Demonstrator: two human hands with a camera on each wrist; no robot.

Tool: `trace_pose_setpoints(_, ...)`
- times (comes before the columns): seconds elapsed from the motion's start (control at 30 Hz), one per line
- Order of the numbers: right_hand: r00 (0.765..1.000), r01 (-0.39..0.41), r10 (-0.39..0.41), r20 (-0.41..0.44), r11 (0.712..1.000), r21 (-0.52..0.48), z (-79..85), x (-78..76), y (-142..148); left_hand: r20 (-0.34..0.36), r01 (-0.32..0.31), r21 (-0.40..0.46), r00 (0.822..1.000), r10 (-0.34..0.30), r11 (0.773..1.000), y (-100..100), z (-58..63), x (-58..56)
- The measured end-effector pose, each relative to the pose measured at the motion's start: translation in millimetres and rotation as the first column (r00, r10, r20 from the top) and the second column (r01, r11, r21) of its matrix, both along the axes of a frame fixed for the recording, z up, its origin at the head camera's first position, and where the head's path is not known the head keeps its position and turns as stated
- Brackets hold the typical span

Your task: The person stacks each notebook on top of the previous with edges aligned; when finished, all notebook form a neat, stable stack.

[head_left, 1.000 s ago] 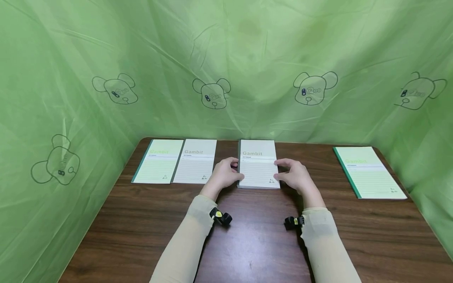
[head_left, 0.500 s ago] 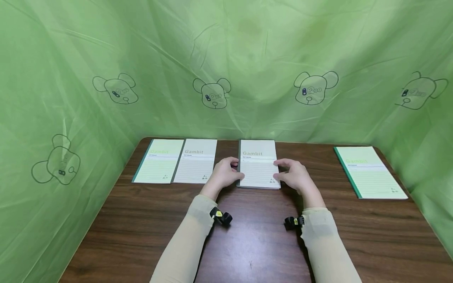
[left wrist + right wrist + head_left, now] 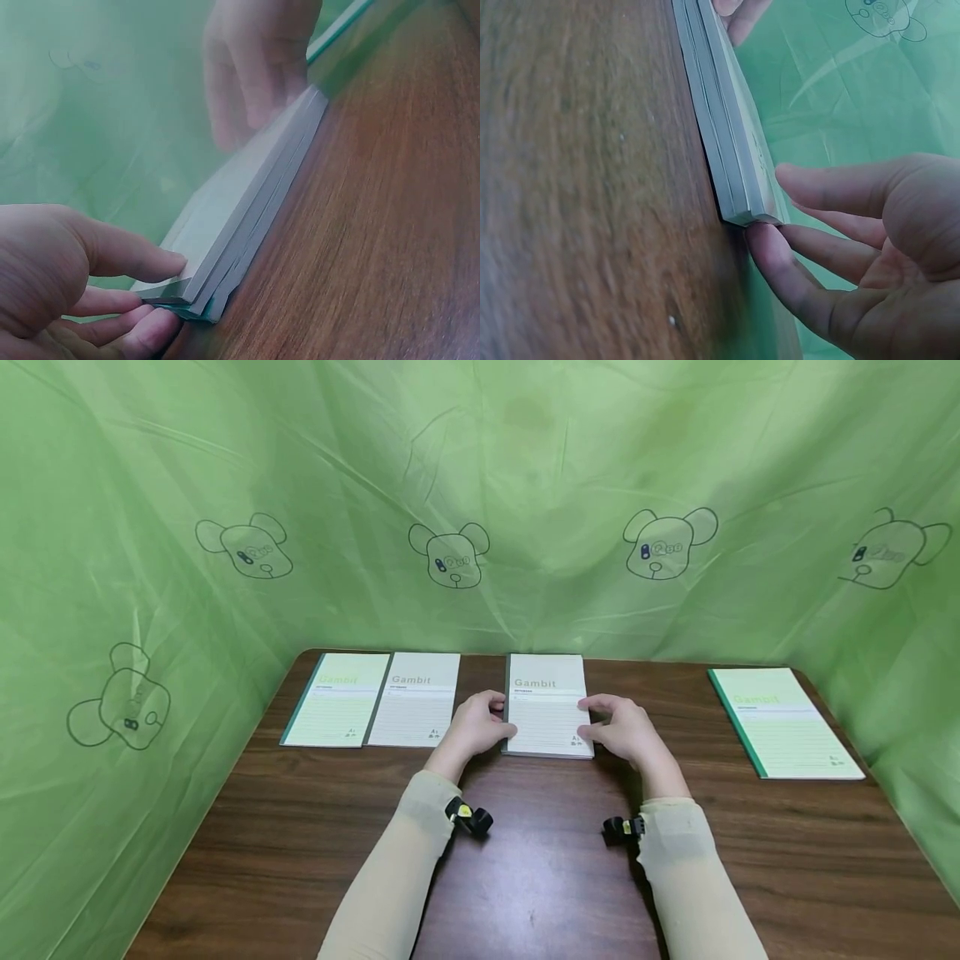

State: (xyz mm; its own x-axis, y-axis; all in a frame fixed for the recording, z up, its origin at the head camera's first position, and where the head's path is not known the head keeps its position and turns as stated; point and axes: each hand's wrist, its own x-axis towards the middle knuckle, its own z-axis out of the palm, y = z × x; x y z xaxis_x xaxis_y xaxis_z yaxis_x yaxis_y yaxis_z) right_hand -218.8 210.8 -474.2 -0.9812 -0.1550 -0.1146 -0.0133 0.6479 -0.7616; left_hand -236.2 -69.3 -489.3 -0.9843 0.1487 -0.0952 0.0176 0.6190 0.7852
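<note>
A short stack of notebooks lies at the back middle of the table, a white "Gambit" cover on top. Its layered page edges show in the left wrist view, slightly out of line. At the dark spine side, my left hand grips the stack, thumb over the cover and fingers against the side below. My right hand holds the opposite edge; in the right wrist view its thumb is by the cover and a fingertip presses against the lower corner.
Left of the stack lie a notebook with a green title and a grey-spined one, side by side. Another notebook with a green spine is at the table's right. A green curtain hangs right behind the wooden table.
</note>
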Motion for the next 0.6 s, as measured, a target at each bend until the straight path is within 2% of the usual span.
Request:
trace_pose_setpoints(0.17, 1.000, -0.016, 0.016, 0.026, 1.000, -0.018, 6.0, 2.2, 1, -0.010, -0.019, -0.015, 1.000, 0.019, 1.000, 2, 3.7, 1.3)
trace_pose_setpoints(0.33, 0.999, -0.012, 0.017, 0.052, 0.996, -0.085, 15.3, 6.7, 9, -0.090, -0.052, -0.024, 0.995, 0.050, 0.998, 12, 14.4, 8.2)
trace_pose_setpoints(0.47, 0.999, 0.005, -0.001, 0.032, 0.991, -0.134, 20.9, 9.5, 28, -0.153, -0.046, 0.022, 0.987, 0.049, 0.999, 33, 20.4, 14.1)
trace_pose_setpoints(0.6, 1.000, -0.005, 0.003, -0.022, 0.997, -0.079, 27.7, 13.9, 56, -0.162, -0.028, 0.084, 0.986, 0.042, 0.996, 63, 22.0, 18.2)
